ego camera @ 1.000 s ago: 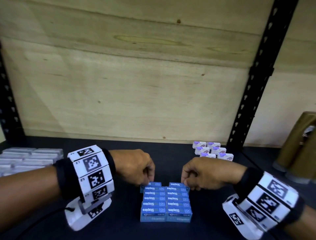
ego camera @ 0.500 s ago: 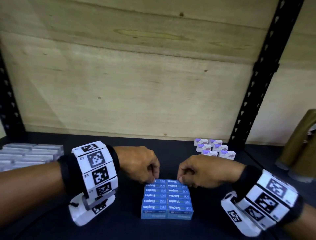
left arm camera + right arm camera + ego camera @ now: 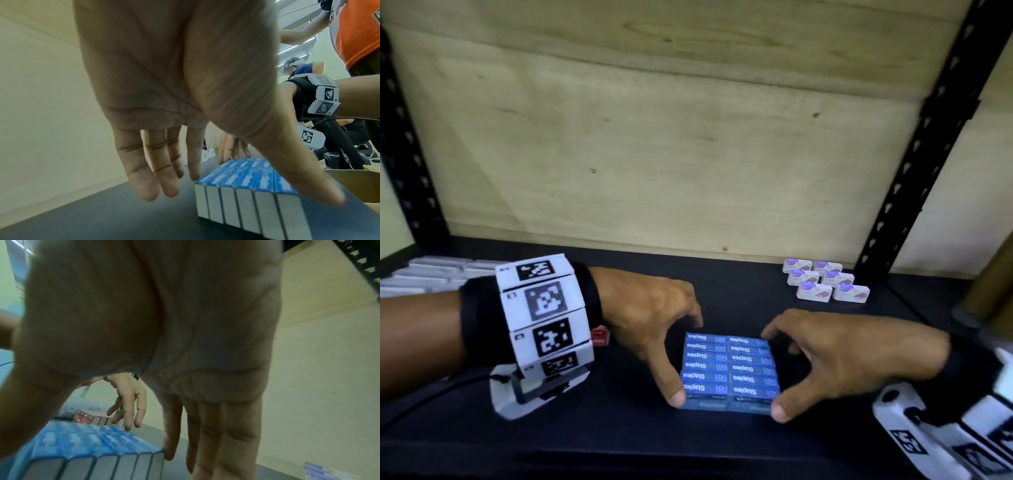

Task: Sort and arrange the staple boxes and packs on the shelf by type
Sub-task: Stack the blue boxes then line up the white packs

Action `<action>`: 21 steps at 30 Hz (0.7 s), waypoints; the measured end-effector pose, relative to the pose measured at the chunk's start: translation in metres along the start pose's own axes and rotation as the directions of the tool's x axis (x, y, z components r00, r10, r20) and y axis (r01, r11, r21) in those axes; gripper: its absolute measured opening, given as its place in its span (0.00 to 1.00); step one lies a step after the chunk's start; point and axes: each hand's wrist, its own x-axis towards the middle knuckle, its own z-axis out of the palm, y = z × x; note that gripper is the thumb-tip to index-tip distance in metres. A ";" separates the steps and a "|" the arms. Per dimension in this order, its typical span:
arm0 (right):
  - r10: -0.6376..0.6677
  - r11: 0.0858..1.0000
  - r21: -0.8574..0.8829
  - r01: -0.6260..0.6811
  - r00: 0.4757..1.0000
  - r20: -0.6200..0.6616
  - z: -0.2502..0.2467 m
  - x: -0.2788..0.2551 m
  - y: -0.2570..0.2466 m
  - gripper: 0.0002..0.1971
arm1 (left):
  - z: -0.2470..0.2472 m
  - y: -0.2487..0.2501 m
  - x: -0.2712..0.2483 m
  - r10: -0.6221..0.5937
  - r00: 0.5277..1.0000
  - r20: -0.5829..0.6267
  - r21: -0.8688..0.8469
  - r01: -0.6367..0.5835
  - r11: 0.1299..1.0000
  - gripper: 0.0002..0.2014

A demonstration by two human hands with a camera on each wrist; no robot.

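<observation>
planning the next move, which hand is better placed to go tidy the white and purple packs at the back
Right. The right hand sits beside the blue staple boxes on the same side as the white and purple packs. The left hand would probably have to cross over the boxes.

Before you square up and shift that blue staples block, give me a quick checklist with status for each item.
1. Blue staple boxes packed in two tight columns: ok.
2. Left hand spread, thumb at the block's near left corner: ok.
3. Right hand spread, thumb at the near right corner: ok.
4. Fingers touching the block's far edge: cannot tell for the left hand.
5. White-and-purple packs grouped apart, behind on the right: ok.
6. Red box near the left wrist, mostly hidden: cannot tell whether it is sorted.
</observation>
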 end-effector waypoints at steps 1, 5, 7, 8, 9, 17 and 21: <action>0.002 1.000 0.000 -0.002 1.000 -0.006 0.002 0.001 -0.001 0.42 | 0.002 0.001 0.001 0.011 1.000 -0.011 0.004 -0.011 1.000 0.41; -0.005 1.000 -0.010 0.004 0.999 -0.039 0.003 0.003 -0.001 0.37 | 0.003 0.003 0.003 0.024 0.999 -0.034 0.024 -0.024 0.999 0.36; -0.023 0.999 -0.023 0.022 0.999 -0.046 0.002 0.007 0.001 0.36 | 0.003 0.002 0.005 0.027 0.999 -0.048 0.051 -0.025 0.998 0.35; -0.035 0.999 -0.031 0.033 0.998 -0.053 0.002 0.010 0.002 0.36 | 0.003 0.001 0.006 0.025 0.998 -0.052 0.059 -0.022 0.998 0.35; -0.045 0.998 -0.037 0.043 0.997 -0.060 0.002 0.012 0.003 0.36 | 0.002 0.000 0.007 0.020 0.998 -0.053 0.064 -0.017 0.998 0.36; -0.057 0.998 -0.043 0.054 0.995 -0.079 -0.006 0.038 0.002 0.36 | -0.007 -0.014 0.016 -0.039 0.999 -0.019 0.076 0.041 0.996 0.35; -0.026 0.999 -0.028 0.024 0.996 -0.080 -0.011 0.056 0.003 0.39 | -0.011 -0.023 0.025 -0.077 0.997 -0.002 0.082 0.077 0.994 0.35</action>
